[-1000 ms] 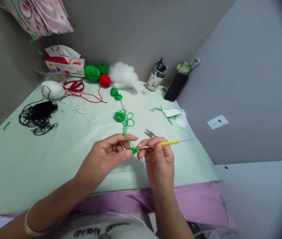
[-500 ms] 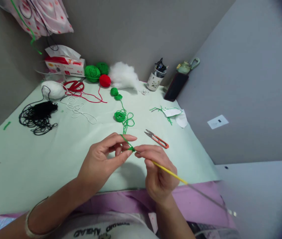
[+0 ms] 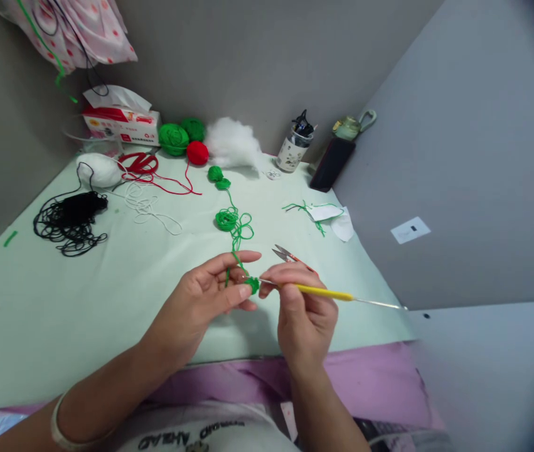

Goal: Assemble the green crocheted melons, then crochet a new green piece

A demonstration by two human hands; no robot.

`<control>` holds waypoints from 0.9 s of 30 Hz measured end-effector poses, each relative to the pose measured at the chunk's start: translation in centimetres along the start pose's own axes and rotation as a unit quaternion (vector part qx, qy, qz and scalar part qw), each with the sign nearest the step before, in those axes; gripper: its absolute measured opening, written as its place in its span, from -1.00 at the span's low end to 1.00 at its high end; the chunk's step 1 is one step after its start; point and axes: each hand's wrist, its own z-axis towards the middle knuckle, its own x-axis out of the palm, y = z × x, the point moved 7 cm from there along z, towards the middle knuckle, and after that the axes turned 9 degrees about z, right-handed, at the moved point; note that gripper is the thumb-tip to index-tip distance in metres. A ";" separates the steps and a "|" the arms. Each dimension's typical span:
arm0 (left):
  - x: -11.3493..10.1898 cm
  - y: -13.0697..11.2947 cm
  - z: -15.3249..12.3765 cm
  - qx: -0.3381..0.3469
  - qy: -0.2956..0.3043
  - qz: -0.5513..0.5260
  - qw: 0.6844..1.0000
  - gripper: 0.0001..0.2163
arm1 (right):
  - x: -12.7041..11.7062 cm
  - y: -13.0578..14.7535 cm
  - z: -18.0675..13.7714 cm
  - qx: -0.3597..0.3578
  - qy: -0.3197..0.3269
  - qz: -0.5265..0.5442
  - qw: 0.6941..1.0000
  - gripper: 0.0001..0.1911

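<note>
Between thumb and fingers, my left hand [image 3: 205, 292] pinches a small green crochet piece [image 3: 252, 285], its index finger stretched out with green yarn [image 3: 237, 257] running over it. My right hand [image 3: 305, 307] grips a yellow-handled crochet hook [image 3: 325, 292] like a pen. The hook's thin metal tip reaches the green piece, and its other metal end points right. From my left hand the yarn leads back to a loose green tangle [image 3: 226, 220] on the table. Orange-handled thread snips [image 3: 288, 253] lie just behind my right hand, which partly hides them.
Black yarn [image 3: 76, 213], a white yarn ball [image 3: 100, 169] and red scissors [image 3: 139, 163] lie at left. Along the back wall stand a tissue box [image 3: 123, 125], green balls [image 3: 173, 139], a red ball [image 3: 197, 153], white stuffing [image 3: 233, 143], a pen jar [image 3: 293, 150] and a dark phone [image 3: 332, 164].
The hook has swung from a downward slant to nearly level. My right hand has shifted slightly, now covering the snips' handles. More of the green piece shows at my left fingertips.
</note>
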 end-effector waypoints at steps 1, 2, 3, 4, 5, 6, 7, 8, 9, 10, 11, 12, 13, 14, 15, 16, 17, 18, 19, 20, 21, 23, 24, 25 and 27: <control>0.2 -0.1 -0.1 0.009 0.004 0.007 1.000 -0.70 | 0.2 0.0 0.0 0.004 0.009 -0.009 1.000 -0.80; 0.3 -0.2 -0.1 0.019 0.007 0.013 1.000 -0.71 | 0.4 0.0 0.0 0.003 0.014 -0.025 1.000 -0.80; 0.4 -0.3 -0.1 0.026 0.006 0.017 1.000 -0.72 | 0.5 0.0 -0.1 -0.001 0.017 -0.042 0.999 -0.79; 0.4 -0.3 -0.1 0.031 0.002 0.019 0.999 -0.72 | 0.5 0.0 -0.3 -0.008 0.021 -0.061 0.998 -0.77; 0.4 -0.4 0.0 0.034 -0.003 0.019 0.999 -0.71 | 0.5 0.2 -0.5 -0.021 0.026 -0.086 0.996 -0.75; 0.4 -0.3 0.1 0.035 -0.008 0.013 0.999 -0.69 | 0.6 0.4 -0.8 -0.042 0.035 -0.121 0.991 -0.73; 0.4 -0.3 0.2 0.030 -0.010 0.001 0.999 -0.67 | 0.8 0.6 -1.0 -0.070 0.050 -0.162 0.983 -0.71; 0.5 0.0 0.3 0.017 -0.008 -0.017 1.000 -0.65 | 0.9 0.9 -1.3 -0.098 0.067 -0.202 0.972 -0.68; 0.5 0.2 0.5 -0.001 -0.003 -0.039 0.999 -0.65 | 1.1 1.0 -1.5 -0.121 0.084 -0.232 0.962 -0.66; 0.5 0.6 0.6 -0.023 0.003 -0.060 0.998 -0.67 | 1.1 1.1 -1.5 -0.131 0.092 -0.244 0.956 -0.64; 0.5 0.9 0.7 -0.044 0.005 -0.078 0.996 -0.69 | 0.8 1.0 -1.4 -0.122 0.087 -0.234 0.961 -0.65; 0.3 1.1 0.8 -0.059 0.002 -0.090 0.994 -0.73 | 0.4 0.8 -1.1 -0.099 0.070 -0.203 0.972 -0.67; 0.1 1.1 0.9 -0.064 -0.005 -0.096 0.993 -0.76 | -0.1 0.6 -0.7 -0.068 0.042 -0.156 0.985 -0.70; -0.1 1.0 0.9 -0.061 -0.013 -0.096 0.993 -0.78 | -0.5 0.2 -0.4 -0.034 0.013 -0.102 0.994 -0.73; -0.3 0.9 0.9 -0.051 -0.020 -0.090 0.994 -0.79 | -0.8 -0.1 -0.2 -0.006 -0.009 -0.053 0.999 -0.76; -0.3 0.7 0.9 -0.038 -0.024 -0.077 0.996 -0.78 | -0.7 -0.3 0.0 0.015 -0.018 -0.016 1.000 -0.78; -0.3 0.5 0.8 -0.025 -0.023 -0.059 0.998 -0.77 | -0.4 -0.5 0.2 0.028 -0.012 0.003 1.000 -0.79; -0.1 0.3 0.7 -0.014 -0.020 -0.038 0.999 -0.75 | -0.1 -0.6 0.2 0.033 0.001 0.005 0.999 -0.80; 0.0 0.2 0.6 -0.005 -0.017 -0.017 1.000 -0.73 | 0.3 -0.7 0.3 0.035 0.014 -0.004 0.999 -0.80; 0.1 0.1 0.5 0.003 -0.014 0.002 1.000 -0.73 | 0.5 -0.7 0.2 0.034 0.022 -0.014 0.999 -0.80; 0.2 0.1 0.4 0.007 -0.011 0.017 1.000 -0.73 | 0.5 -0.8 0.2 0.034 0.022 -0.017 0.999 -0.80; 0.2 0.0 0.3 0.011 -0.008 0.033 0.999 -0.72 | 0.3 -1.1 0.0 0.049 0.007 0.011 0.999 -0.80; 0.2 0.0 0.3 0.011 -0.005 0.038 0.999 -0.71 | 0.1 -1.4 -0.1 0.064 -0.001 0.037 0.997 -0.80; 0.2 -0.1 0.3 0.010 -0.003 0.042 0.999 -0.71 | -0.1 -1.7 -0.2 0.082 -0.006 0.063 0.995 -0.81; 0.1 -0.2 0.3 0.013 -0.004 0.048 0.999 -0.71 | -0.3 -2.1 -0.3 0.117 -0.008 0.102 0.988 -0.82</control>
